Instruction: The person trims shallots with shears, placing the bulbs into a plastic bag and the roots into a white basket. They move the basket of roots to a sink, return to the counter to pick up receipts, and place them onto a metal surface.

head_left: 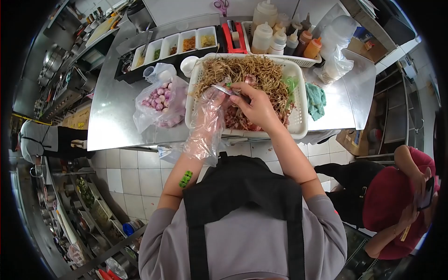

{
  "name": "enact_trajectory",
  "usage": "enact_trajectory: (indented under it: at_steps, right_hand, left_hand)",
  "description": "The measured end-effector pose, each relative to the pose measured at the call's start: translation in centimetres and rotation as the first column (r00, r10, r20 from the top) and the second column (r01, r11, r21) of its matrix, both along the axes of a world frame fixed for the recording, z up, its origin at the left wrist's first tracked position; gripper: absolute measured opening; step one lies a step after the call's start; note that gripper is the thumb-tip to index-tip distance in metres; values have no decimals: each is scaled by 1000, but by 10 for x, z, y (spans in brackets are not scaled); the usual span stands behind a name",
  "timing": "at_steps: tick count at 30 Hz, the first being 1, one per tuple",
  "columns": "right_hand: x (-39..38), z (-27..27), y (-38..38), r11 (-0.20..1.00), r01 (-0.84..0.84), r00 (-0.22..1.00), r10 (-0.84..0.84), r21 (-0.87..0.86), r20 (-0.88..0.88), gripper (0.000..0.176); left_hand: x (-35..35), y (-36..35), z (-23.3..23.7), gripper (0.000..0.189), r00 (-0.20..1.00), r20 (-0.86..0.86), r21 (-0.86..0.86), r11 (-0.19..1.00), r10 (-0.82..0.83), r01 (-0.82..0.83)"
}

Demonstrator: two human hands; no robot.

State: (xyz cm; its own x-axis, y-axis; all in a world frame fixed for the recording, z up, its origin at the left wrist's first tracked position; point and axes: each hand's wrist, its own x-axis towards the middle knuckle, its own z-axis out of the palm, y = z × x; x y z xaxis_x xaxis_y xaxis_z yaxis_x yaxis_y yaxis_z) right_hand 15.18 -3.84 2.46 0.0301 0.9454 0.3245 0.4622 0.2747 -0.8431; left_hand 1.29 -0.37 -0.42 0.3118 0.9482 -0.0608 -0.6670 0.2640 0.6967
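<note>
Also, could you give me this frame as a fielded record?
Left hand: clear plastic glove
Right hand: bare, pinching small shiny item, identity unclear
Below hands: white plastic basket with brown stringy roots, reddish bulbs
Basket's left: clear plastic bag of purple-white bulbs
Basket's right: crumpled green cloth
Behind basket: plastic squeeze bottles

From where I stand, I can't read any lettering. The squeeze bottles point(263, 37) on the counter point(114, 115) show no wording I can make out, and the blue-rimmed tub point(131, 227) at lower left is too small and blurred for me to read anything on it.
</note>
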Motion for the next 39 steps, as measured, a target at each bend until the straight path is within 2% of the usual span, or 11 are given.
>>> enact_trajectory:
  at_steps: [3, 11, 12, 14, 18, 20, 21, 23, 29, 32, 39]
  right_hand:
    - [-1, 5, 0, 998, 7, 1000, -6, -65, 30, 25]
    - [-3, -17, 13, 994, -47, 909, 3, -94, -416, 22]
    - [-4, -15, 12, 995, -48, 910, 5, -93, -415, 22]
    - [-7, -10, 7, 996, 85, 993, -85, -2, -83, 15]
    - [-12, -16, 7, 996, 72, 991, -66, 49, -113, 16]
    - [-13, -7, 6, 982, -121, 876, 35, -148, -482, 14]
    - [-10, -3, 6, 982, -119, 876, 34, -149, -481, 14]
    - [1, 3, 8, 899, -371, 658, 77, -233, -749, 14]
    - [19, 9, 12, 918, -300, 700, 29, -258, -713, 15]
    - [25, 8, 15, 966, -46, 854, -93, -253, -512, 12]
    - [19, 3, 1, 971, -177, 950, 126, -161, -286, 37]
  left_hand:
    - [1, -3, 7, 28, 1000, -29, 22, 1000, -12, 12]
    - [5, -1, 3, 23, 999, -17, -5, 999, -38, 37]
    - [8, 1, -1, 22, 1000, 10, -27, 999, 18, -18]
    - [11, 2, -8, 23, 999, 3, 6, 999, 47, -47]
    - [9, -1, -3, 24, 1000, 5, 20, 1000, 22, -22]
    - [8, 0, -7, 23, 1000, 14, 26, 1000, -11, 11]
    - [8, 0, -7, 22, 999, 23, 33, 999, -41, 40]
    - [6, 1, -4, 23, 998, -12, 32, 997, -66, 66]
    - [3, -2, 5, 26, 1000, 9, -38, 999, -14, 14]
    - [-2, 1, 2, 30, 998, 60, -71, 997, -21, 25]
    - [6, 0, 0, 36, 994, 111, -9, 1000, -12, 13]
